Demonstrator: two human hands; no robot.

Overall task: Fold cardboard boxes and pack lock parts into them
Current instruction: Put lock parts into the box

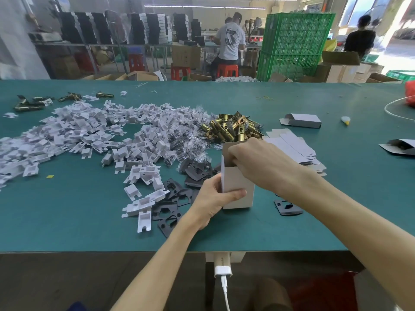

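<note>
Head view. A small white cardboard box (238,189) is standing upright on the green table (292,221), near the front edge, open top facing up. The left hand (215,198) is gripping the box low on its left side, thumb lying across the front face, fingers wrapped behind. The right hand (260,162) is reaching into the open top, fingers curled down inside; whether they are holding anything, cannot tell.

Just behind the box a heap of brass latch parts (231,129) is lying, touching a stack of flat box blanks (294,151) to its right. Black plates (179,198) are spreading beside the left hand. White plastic pieces (85,135) and small bagged screws (186,135) are covering the table's left half. A folded box (301,120) is lying farther back on the right.
</note>
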